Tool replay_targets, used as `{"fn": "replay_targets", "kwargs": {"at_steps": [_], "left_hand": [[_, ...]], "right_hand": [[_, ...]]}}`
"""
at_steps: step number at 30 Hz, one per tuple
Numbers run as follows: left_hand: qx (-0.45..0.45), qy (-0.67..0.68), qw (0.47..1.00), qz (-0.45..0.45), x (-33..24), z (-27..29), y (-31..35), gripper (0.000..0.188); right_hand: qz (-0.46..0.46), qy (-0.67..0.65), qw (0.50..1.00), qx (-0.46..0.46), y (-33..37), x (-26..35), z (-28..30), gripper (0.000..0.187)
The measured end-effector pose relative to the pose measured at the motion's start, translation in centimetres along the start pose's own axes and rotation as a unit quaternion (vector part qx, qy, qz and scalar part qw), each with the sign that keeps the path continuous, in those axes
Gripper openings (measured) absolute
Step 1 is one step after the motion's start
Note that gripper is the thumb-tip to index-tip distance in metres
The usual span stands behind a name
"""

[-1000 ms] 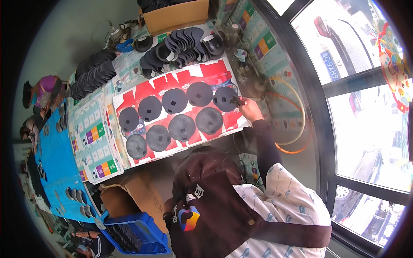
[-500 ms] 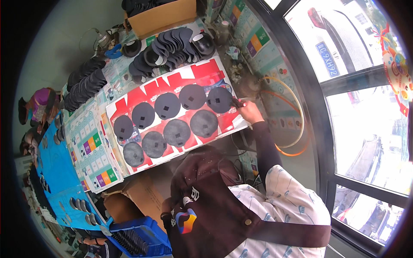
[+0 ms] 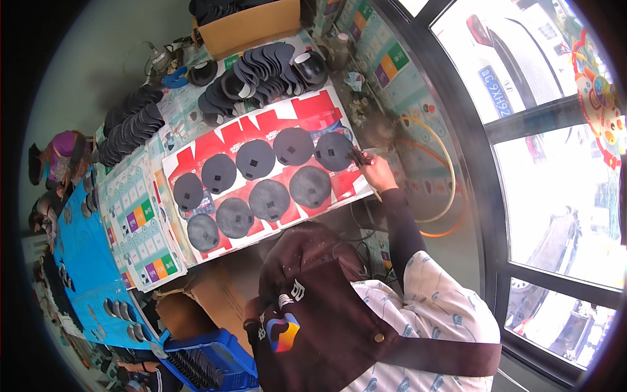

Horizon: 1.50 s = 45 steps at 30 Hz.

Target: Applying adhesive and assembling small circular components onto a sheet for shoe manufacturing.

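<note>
Two rows of dark grey, rounded flat pieces lie on a red and white printed sheet (image 3: 230,138). Most carry a small black square. At the right edge of the sheet, my right hand (image 3: 377,173) is closed, its fingertips at the far-right piece (image 3: 334,151) of the back row. Something small and dark shows at the fingers, too unclear to name. Nearer me in the front row is a greyer round piece (image 3: 310,187). My left hand is out of sight, with the dark brown apron (image 3: 326,326) covering much of the lower view.
Stacked dark curved pieces (image 3: 261,68) and a cardboard box (image 3: 248,29) stand behind the sheet. Yellow and orange hoses (image 3: 450,196) loop at the right, beside the window. A blue crate (image 3: 228,353) sits lower left. Other people are at a blue-covered table (image 3: 85,261).
The fingers of my right hand have shifted slightly at the far-right piece, with more of the dark fingertips showing. The pieces keep their places on the sheet.
</note>
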<state>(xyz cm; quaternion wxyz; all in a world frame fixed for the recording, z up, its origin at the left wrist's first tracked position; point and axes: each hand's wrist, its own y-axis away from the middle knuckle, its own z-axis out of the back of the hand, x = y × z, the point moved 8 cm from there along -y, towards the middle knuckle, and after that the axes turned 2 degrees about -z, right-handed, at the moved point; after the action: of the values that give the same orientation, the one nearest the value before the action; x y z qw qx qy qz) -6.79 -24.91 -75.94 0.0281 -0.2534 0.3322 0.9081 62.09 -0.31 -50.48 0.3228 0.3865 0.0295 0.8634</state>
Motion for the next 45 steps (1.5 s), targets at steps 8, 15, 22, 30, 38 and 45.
{"fn": "replay_targets", "kwargs": {"at_steps": [8, 15, 22, 30, 38, 45], "left_hand": [[0.000, 0.006, 1.000, 0.000, 0.4, -1.5, 1.3, 0.034], [0.002, 0.005, 1.000, -0.001, 0.3, -1.8, 1.5, 0.034], [-0.005, 0.010, 1.000, 0.002, 0.7, -2.6, 2.5, 0.034], [-0.005, 0.008, 1.000, -0.005, 0.8, -2.7, 2.2, 0.033], [-0.005, 0.009, 1.000, -0.007, 1.0, -3.2, 2.4, 0.033], [-0.002, 0.006, 1.000, -0.013, 0.6, -3.2, 2.0, 0.033]], "right_hand": [[-0.015, 0.010, 1.000, -0.022, 0.2, -1.2, 0.6, 0.032], [-0.032, 0.002, 0.996, -0.084, 1.0, -1.1, 1.6, 0.035], [-0.035, -0.045, 0.998, 0.005, 0.3, -2.1, -1.7, 0.034], [0.035, 0.051, 0.997, 0.048, 0.6, 0.4, -1.6, 0.031], [0.014, 0.011, 0.998, 0.063, 0.4, 1.1, -2.0, 0.023], [0.022, 0.012, 0.999, -0.041, 0.8, -0.2, -0.4, 0.031]]}}
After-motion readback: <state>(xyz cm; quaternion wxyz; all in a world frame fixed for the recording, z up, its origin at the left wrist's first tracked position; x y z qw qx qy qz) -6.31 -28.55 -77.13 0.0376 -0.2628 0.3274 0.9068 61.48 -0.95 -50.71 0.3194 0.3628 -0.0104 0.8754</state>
